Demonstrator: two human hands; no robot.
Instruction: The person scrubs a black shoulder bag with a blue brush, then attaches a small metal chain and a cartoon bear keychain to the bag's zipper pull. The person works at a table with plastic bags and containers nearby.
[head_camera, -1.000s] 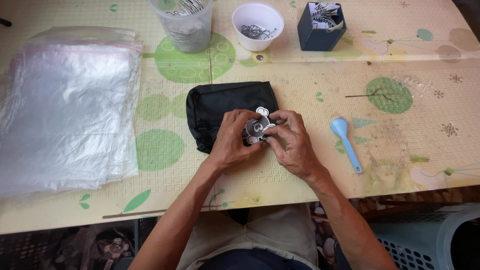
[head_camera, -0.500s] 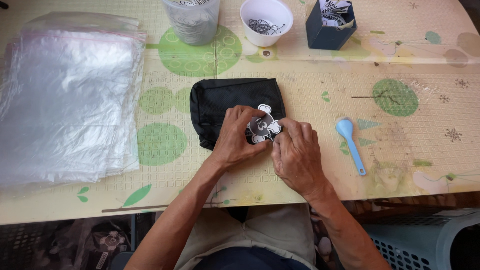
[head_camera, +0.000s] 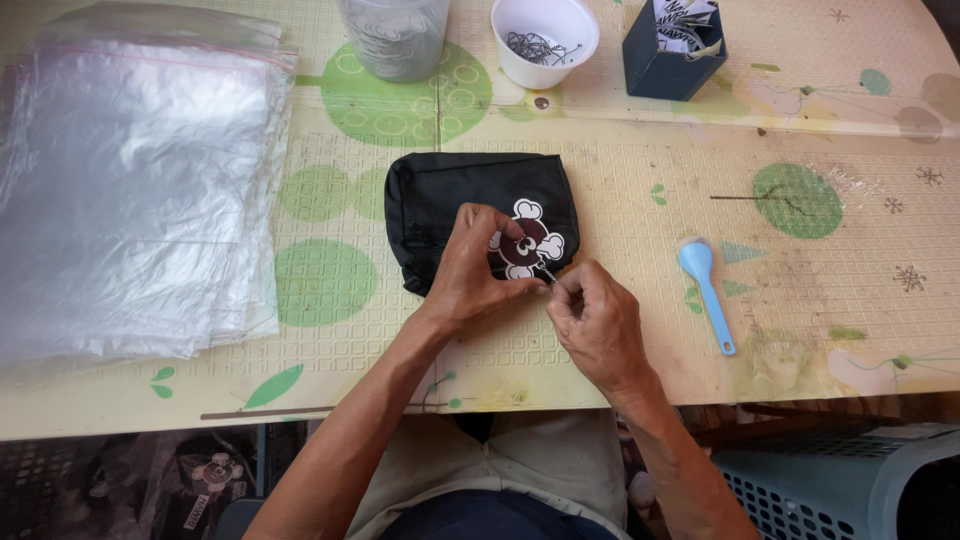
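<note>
A small black fabric pouch (head_camera: 455, 195) lies on the table in front of me. On its near right corner rests a brown and white charm (head_camera: 528, 240) shaped like a round head with white lobes. My left hand (head_camera: 475, 270) pins the charm against the pouch with its fingertips. A short metal chain (head_camera: 549, 274) runs from the charm toward me, and my right hand (head_camera: 598, 325) pinches its free end between thumb and forefinger.
A thick stack of clear zip bags (head_camera: 130, 190) covers the left of the table (head_camera: 640, 170). At the far edge stand a clear cup (head_camera: 395, 35), a white bowl (head_camera: 545, 40) of small metal parts and a dark blue box (head_camera: 672, 45). A light blue spoon (head_camera: 705, 290) lies to the right.
My hands have drawn apart: the right hand has pulled back toward me with the chain, and the charm now shows on the pouch.
</note>
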